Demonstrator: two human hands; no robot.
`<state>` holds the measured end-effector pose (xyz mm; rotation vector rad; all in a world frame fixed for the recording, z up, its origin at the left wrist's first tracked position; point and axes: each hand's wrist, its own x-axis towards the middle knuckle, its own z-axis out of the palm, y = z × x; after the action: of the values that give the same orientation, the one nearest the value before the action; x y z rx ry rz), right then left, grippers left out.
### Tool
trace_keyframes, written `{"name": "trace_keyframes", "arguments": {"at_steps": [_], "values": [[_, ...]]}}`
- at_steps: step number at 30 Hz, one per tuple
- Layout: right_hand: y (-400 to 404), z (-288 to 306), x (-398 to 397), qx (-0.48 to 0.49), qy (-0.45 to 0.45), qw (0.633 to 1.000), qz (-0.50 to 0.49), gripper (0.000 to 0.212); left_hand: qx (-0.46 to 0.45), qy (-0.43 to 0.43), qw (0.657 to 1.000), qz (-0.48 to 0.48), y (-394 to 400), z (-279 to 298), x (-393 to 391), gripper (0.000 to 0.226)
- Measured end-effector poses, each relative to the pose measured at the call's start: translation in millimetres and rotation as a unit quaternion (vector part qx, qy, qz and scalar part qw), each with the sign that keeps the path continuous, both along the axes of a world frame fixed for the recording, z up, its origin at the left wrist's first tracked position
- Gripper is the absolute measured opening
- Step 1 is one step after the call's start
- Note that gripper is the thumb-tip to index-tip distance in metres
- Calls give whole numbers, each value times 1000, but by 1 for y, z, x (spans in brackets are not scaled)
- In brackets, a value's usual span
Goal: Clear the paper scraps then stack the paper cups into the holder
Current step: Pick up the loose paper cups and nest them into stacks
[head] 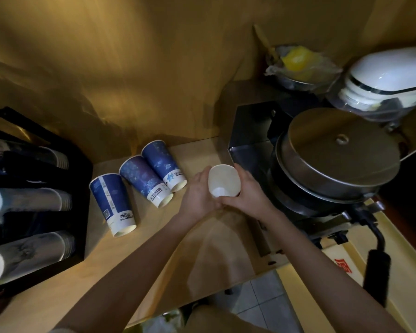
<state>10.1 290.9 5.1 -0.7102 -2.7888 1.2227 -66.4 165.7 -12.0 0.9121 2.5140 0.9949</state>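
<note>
A paper cup (pixel 223 180) stands upright at the middle of the wooden counter, its white inside facing me. My left hand (pixel 200 192) wraps its left side and my right hand (pixel 245 193) wraps its right side. Three blue paper cups lie on their sides to the left: one (pixel 112 204) nearest the holder, one (pixel 145 180) in the middle, one (pixel 163 165) closest to my hands. The black cup holder (pixel 81 188) at the far left carries three rows of stacked cups. I see no paper scraps on the counter.
A metal waffle-style iron (pixel 336 155) with a long black handle (pixel 376 267) sits right of my hands. Behind it stand a white appliance (pixel 389 78) and a bowl with a plastic bag (pixel 298 63). The counter edge (pixel 202 299) runs in front, with tiled floor below.
</note>
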Motion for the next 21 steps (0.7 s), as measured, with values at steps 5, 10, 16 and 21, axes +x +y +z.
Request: {"name": "trace_keyframes", "arguments": {"at_steps": [5,10,16,21], "values": [[4,-3,-1,-18,3,1000,-6,92,-12,0,1000,-2,6,1,-3,95],[8,5,-11,39,-16,999,13,93,-58,-33,997,-32,9,7,-10,103],[5,19,-47,149,7,987,58,67,-103,-35,993,-46,-9,16,-28,74],[-8,29,-94,229,4,965,127,50,-131,1,991,-5,-46,27,-59,41]]}}
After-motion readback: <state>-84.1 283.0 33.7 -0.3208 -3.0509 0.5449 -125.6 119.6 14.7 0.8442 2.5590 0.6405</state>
